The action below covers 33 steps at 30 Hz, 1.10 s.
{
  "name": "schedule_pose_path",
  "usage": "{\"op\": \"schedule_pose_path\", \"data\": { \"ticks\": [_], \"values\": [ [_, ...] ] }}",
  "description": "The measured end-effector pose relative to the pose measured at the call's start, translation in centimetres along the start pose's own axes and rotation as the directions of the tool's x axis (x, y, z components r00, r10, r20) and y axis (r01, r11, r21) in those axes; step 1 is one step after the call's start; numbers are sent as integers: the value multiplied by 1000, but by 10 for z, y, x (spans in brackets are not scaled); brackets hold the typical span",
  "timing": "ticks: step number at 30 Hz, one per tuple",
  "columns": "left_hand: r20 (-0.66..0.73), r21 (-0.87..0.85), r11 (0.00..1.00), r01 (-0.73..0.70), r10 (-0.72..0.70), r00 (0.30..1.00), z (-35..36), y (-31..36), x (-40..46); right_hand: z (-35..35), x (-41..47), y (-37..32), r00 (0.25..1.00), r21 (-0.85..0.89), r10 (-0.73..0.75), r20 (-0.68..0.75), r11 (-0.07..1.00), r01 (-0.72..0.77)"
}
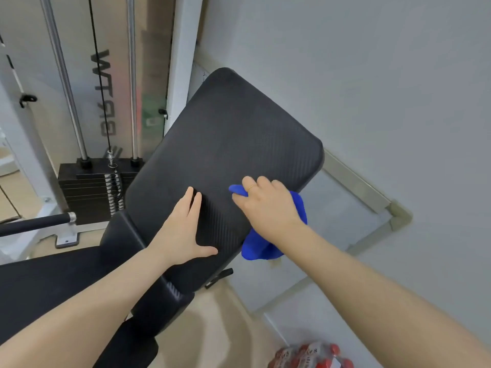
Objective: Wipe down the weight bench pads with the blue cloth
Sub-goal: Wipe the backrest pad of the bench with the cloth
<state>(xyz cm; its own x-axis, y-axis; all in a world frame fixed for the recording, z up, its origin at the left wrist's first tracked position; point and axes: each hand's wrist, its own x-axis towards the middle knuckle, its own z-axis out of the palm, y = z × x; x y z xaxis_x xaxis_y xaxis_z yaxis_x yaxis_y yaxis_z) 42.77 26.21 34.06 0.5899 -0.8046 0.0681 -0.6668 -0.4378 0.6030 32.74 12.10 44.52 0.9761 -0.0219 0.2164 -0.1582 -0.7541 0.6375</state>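
Observation:
A black ribbed back pad [225, 144] of the weight bench is tilted up in the middle of the view. Its black seat pad [47, 282] lies at the lower left. My left hand [183, 229] rests flat on the back pad's lower part, fingers together and thumb spread. My right hand [265, 205] presses the blue cloth [260, 248] against the pad's right edge; the cloth hangs down past that edge below my wrist.
A black weight stack [87, 189] with chrome guide rods and a cable stands behind the bench at left. A grey wall [372, 88] is close on the right. A pack of red-capped bottles [310, 355] sits on the floor at bottom right. A black-gripped bar [37, 223] juts in from the left.

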Motion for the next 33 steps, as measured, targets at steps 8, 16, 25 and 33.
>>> {"op": "schedule_pose_path", "data": {
  "ticks": [8,16,25,33],
  "values": [
    [45,-166,976,139,-134,990,19,16,2,-12,19,98,857,89,370,-359,928,-363],
    [-133,29,943,333,-326,936,35,14,-3,21,-22,-26,971,90,139,-194,988,-123],
    [-15,-241,873,424,-440,898,47,4,-17,5,-6,46,928,90,149,-343,988,-126],
    [3,-430,826,364,-402,916,55,-1,-21,23,-14,-24,960,88,189,-208,981,-174]
  ]
}}
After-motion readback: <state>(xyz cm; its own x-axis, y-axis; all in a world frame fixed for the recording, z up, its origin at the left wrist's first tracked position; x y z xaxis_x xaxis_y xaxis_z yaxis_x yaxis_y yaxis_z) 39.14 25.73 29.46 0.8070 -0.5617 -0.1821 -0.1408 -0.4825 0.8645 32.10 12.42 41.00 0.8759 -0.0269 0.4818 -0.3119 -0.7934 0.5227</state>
